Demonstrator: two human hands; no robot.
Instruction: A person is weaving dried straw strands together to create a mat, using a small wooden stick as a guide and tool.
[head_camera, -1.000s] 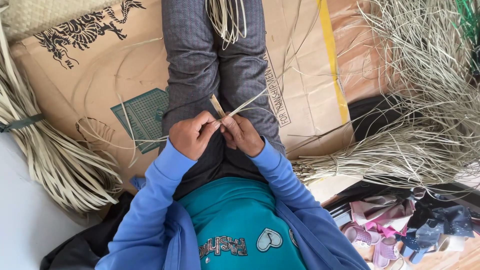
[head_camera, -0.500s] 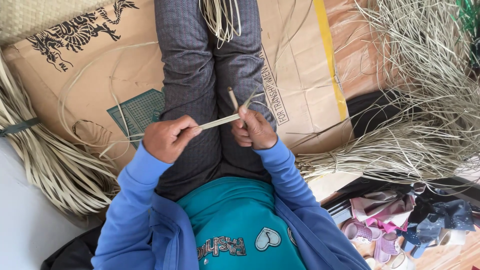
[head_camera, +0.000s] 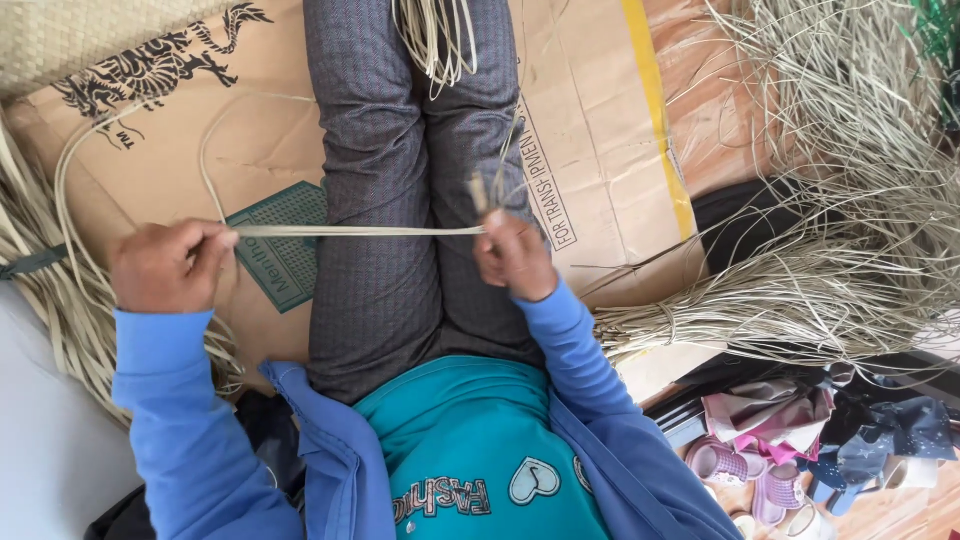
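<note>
Flattened cardboard is covering the floor, reed bundles lying around. Left hand and right hand are pinching a taut reed strip.

Both hands, left and right, pinched shut, spread apart.

The strip vanishes into each fist, so its grip inside the left hand and the right hand is hidden; past the left hand its loop runs far over the cardboard, and where it ends cannot be told. The small tool above the right hand is too slight to identify. The hanging strands are cut off at the far edge. The reed pile runs off the right edge, the bundle off the left. The cloth heap near right is cropped.
</note>
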